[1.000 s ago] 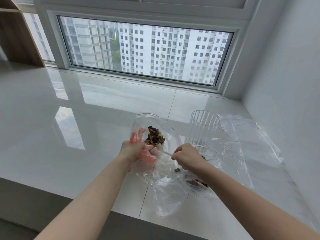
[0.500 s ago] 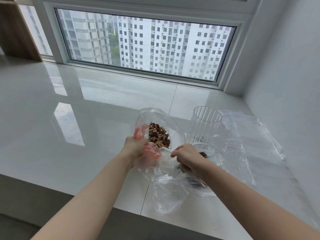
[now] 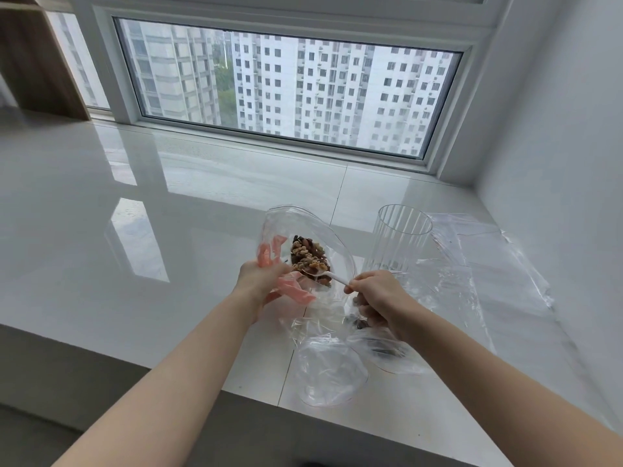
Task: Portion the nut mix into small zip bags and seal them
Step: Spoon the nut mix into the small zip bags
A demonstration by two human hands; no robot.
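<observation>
The nut mix [image 3: 308, 256] sits heaped inside a clear bag [image 3: 332, 246] with orange-pink markings, held up above the white counter [image 3: 101, 230] near its front edge. A white plastic spoon [image 3: 323, 275] reaches into the bag's open mouth, its bowl touching the lower side of the heap. The left hand [image 3: 259, 284] grips the bag by its left edge, fingers curled into the plastic — the right hand [image 3: 377, 298] pinches the spoon's handle between thumb and fingers. Below the hands lie crumpled small zip bags [image 3: 330, 369], one under the right wrist with a few dark pieces in it. A ribbed clear cup [image 3: 397, 244] stands upright just right of the held bag, and flat plastic sheeting [image 3: 488, 264] spreads beside it toward the wall — the window [image 3: 290, 85] runs behind.
</observation>
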